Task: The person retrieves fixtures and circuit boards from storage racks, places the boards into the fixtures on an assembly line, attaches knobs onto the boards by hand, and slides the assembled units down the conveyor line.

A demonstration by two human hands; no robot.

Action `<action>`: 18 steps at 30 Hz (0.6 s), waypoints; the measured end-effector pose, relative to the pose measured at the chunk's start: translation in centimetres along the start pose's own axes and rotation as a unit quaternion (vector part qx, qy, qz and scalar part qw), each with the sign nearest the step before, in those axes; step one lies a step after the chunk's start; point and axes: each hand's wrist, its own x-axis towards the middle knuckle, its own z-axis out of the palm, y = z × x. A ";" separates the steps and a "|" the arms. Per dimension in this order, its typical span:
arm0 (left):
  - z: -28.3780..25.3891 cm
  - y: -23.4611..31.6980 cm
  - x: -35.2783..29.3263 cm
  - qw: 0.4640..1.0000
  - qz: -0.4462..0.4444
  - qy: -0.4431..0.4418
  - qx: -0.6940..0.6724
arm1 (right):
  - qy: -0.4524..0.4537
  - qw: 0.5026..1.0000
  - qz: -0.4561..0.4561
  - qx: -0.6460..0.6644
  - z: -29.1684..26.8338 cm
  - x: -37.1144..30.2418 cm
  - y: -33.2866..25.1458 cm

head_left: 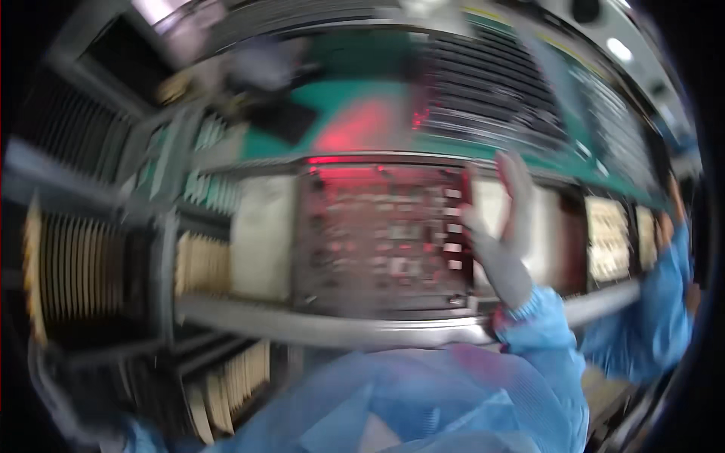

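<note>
My right hand, in a grey glove and blue sleeve, reaches over the right edge of a dark square fixture. Its fingers are stretched out and the thumb stands apart at that edge; whether it touches is blurred. Small components and pale squares, like those of a circuit board, cover the fixture, and red light falls on it. Of my left arm only a bit of blue sleeve shows at the lower left rim. My left hand there is too dark and smeared to make out its fingers.
A metal rail runs along the near side. Slotted racks with upright boards stand at the left. Behind the fixture lie a green mat and a black ribbed tray. Another person's blue sleeve is at the right.
</note>
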 end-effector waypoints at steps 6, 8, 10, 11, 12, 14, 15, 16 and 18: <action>-0.9 10.1 0.6 0.972 0.207 0.107 0.026 | -0.480 0.798 -0.073 0.357 0.3 -0.3 -9.2; 4.9 17.6 4.5 0.948 0.255 0.169 -0.089 | -0.520 0.805 0.072 0.276 0.9 0.4 -11.1; 6.1 20.4 4.0 0.913 0.299 0.217 -0.173 | -0.350 0.848 0.021 0.396 3.9 -2.7 -9.5; 6.6 21.2 4.4 0.895 0.315 0.224 -0.223 | -0.373 0.803 0.176 0.431 3.1 -1.8 -10.8; 7.0 21.8 4.6 0.873 0.330 0.230 -0.274 | -0.386 0.735 0.327 0.451 2.3 -0.9 -12.1; 8.0 23.3 5.3 0.867 0.322 0.212 -0.316 | -0.312 0.654 0.334 0.603 4.1 -1.7 -10.0; 8.6 23.8 5.4 0.863 0.298 0.164 -0.373 | -0.283 0.582 0.319 0.692 4.5 -1.7 -9.4; 8.9 24.1 5.6 0.854 0.272 0.115 -0.428 | -0.282 0.587 0.311 0.692 4.5 -1.2 -8.7; 9.7 23.3 5.6 0.873 0.180 0.129 -0.434 | -0.254 0.558 0.362 0.703 4.6 -0.2 -6.6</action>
